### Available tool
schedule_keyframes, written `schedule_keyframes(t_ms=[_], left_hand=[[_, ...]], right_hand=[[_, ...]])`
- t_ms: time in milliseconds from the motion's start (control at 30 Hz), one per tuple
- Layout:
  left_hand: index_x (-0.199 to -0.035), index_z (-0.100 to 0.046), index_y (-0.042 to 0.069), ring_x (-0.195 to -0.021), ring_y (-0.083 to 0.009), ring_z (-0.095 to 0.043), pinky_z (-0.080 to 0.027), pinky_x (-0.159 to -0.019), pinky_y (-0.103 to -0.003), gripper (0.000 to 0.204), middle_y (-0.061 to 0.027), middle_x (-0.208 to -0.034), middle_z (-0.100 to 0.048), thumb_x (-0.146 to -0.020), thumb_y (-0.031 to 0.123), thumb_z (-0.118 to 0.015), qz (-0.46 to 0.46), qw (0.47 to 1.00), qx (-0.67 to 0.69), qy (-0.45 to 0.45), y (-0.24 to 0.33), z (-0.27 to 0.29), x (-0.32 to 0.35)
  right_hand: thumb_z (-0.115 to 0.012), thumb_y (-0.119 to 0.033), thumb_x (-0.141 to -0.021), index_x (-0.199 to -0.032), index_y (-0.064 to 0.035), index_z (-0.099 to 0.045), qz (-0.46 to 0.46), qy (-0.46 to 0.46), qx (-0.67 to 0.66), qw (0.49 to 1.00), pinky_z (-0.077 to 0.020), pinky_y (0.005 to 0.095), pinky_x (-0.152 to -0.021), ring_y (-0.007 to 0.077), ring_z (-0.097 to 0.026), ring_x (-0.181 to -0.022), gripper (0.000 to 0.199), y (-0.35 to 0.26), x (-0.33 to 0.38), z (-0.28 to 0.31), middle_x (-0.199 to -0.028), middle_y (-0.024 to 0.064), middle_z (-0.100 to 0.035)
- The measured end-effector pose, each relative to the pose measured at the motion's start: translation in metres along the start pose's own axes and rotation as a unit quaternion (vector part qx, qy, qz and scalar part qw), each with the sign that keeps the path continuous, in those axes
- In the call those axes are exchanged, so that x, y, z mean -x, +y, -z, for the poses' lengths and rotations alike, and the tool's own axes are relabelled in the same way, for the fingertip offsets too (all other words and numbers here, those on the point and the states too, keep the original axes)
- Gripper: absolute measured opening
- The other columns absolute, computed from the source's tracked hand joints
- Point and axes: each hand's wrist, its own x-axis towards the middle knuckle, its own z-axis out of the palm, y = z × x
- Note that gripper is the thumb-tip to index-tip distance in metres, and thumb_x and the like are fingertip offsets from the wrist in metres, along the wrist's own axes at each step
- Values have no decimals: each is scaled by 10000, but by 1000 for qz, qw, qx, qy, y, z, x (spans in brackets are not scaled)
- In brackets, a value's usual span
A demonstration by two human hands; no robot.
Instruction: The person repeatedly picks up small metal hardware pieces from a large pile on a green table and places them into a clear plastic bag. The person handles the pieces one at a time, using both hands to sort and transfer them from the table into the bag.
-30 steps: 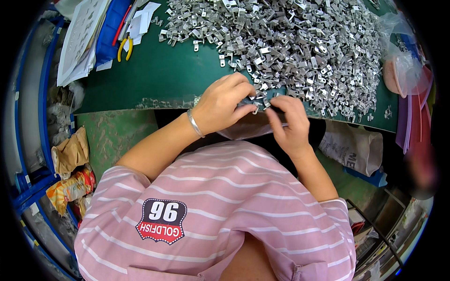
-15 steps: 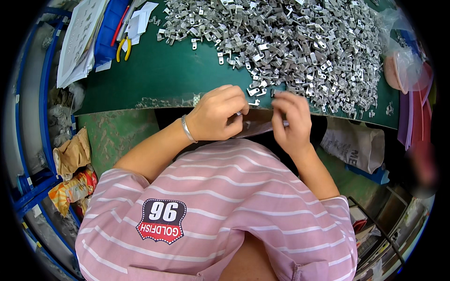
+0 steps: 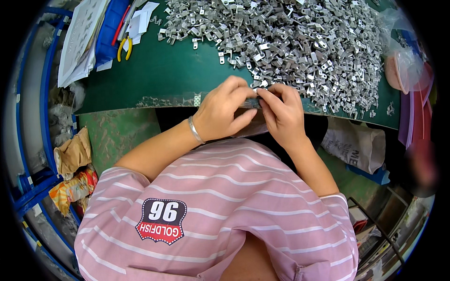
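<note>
My left hand (image 3: 226,107) and my right hand (image 3: 284,111) meet at the front edge of the table, fingertips almost touching. A small shiny metal bracket (image 3: 256,90) shows between the tips, and my right thumb and forefinger pinch it. The left fingers are curled, with the forefinger close against the bracket and the thumb lower down; whatever they hold is mostly hidden. Just beyond the hands spreads a large heap of small bent silver metal brackets (image 3: 300,47), with holes in their tabs.
The green table (image 3: 140,77) has a worn front edge. On its left lie yellow-handled pliers (image 3: 124,49), a blue tray (image 3: 106,40) and papers (image 3: 77,42). At the right are a pink container (image 3: 395,75) and clear plastic bag (image 3: 412,70). A blue-framed rack (image 3: 44,93) stands left.
My hands have come together at the table edge. The left has moved slightly up and right, the right a little left, and the metal bracket now shows between their fingertips.
</note>
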Motion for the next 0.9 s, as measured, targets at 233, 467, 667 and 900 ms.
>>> schedule_keyframes(t_ms=[233, 467, 667, 900], left_hand=[[-957, -656, 27, -842, -320, -635, -528, -723, -370, 223, -122, -960, -627, -757, 35, -755, -77, 993, -58, -61, -15, 1, -3], [-1123, -633, 13, -826, -293, -629, -541, -722, -353, 365, -158, -1117, -593, -778, 36, -749, 4, 999, -19, -39, -7, 5, -3], [-1108, -626, 16, -777, -238, -618, -540, -695, -328, 367, -141, -1098, -582, -779, 48, -787, -23, 997, -69, 15, -15, -16, -25], [-954, -624, 10, -714, -190, -614, -526, -638, -300, 237, -99, -979, -608, -756, -14, -752, -8, 999, -34, 1, -19, -1, -13]], right_hand=[[-748, 12, -745, -905, -33, -652, 2, -6, -68, 998, -493, 429, -770, 328, -614, -881, 192, 5, 4, 2, -1000, 117, -643], [-712, 20, -696, -986, -28, -672, 77, -10, -64, 995, -494, 459, -877, 350, -626, -975, 297, 4, 8, 9, -1066, 146, -651], [-692, 83, -764, -1091, -7, -670, 10, 59, 43, 997, -507, 441, -858, 354, -625, -973, 340, 4, -15, -7, -1077, 146, -658], [-732, 98, -771, -1043, -20, -669, -3, 72, -33, 997, -514, 417, -813, 325, -637, -897, 303, 0, -2, -5, -964, 116, -673]])
